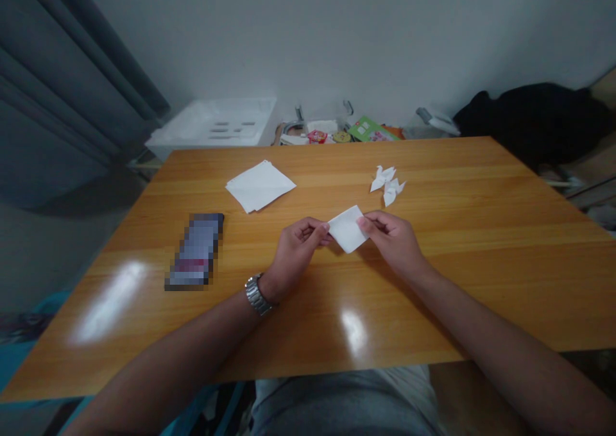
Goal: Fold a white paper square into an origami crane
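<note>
A small folded square of white paper [347, 231] is held just above the wooden table, one corner toward me. My left hand [304, 243] pinches its left corner between thumb and fingers; a metal watch [258, 294] circles that wrist. At the right corner my right hand [392, 238] grips the paper, thumb on top and fingers behind. Beyond my right hand lie two folded white paper birds [384, 177], touching or nearly so. A stack of white paper sheets [260, 186] rests farther back on the left.
A phone [196, 251], pixelated, lies on the left of the wooden table [457, 199]. Past the far edge are a white plastic basin [226, 122], a green packet [370, 129] and other small items by the wall. Dark cloth [534, 122] is heaped at the back right.
</note>
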A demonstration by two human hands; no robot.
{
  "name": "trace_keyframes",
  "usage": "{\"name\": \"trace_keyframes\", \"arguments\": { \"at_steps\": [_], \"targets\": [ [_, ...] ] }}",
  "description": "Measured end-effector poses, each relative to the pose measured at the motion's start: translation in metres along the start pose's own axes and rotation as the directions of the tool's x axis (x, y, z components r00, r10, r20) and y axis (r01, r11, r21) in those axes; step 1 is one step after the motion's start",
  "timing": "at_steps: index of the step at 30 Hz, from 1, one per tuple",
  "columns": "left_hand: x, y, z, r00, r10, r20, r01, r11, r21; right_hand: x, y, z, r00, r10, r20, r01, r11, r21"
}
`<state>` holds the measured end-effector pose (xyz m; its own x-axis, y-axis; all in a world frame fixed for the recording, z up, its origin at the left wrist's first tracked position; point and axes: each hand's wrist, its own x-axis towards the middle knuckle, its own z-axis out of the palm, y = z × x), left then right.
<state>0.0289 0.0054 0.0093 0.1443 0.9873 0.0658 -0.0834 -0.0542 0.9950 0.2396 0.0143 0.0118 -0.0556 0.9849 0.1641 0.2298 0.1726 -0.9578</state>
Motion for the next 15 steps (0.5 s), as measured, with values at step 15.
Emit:
{"name": "trace_keyframes", "arguments": {
  "at_steps": [15],
  "targets": [
    [0.0021,-0.0007,0.0006,0.998,0.066,0.006,-0.067,0.995,0.073,-0.0044,-0.0026,0.0052,0.999,-0.003,0.042,0.003,1.000,-0.009]
  ]
}}
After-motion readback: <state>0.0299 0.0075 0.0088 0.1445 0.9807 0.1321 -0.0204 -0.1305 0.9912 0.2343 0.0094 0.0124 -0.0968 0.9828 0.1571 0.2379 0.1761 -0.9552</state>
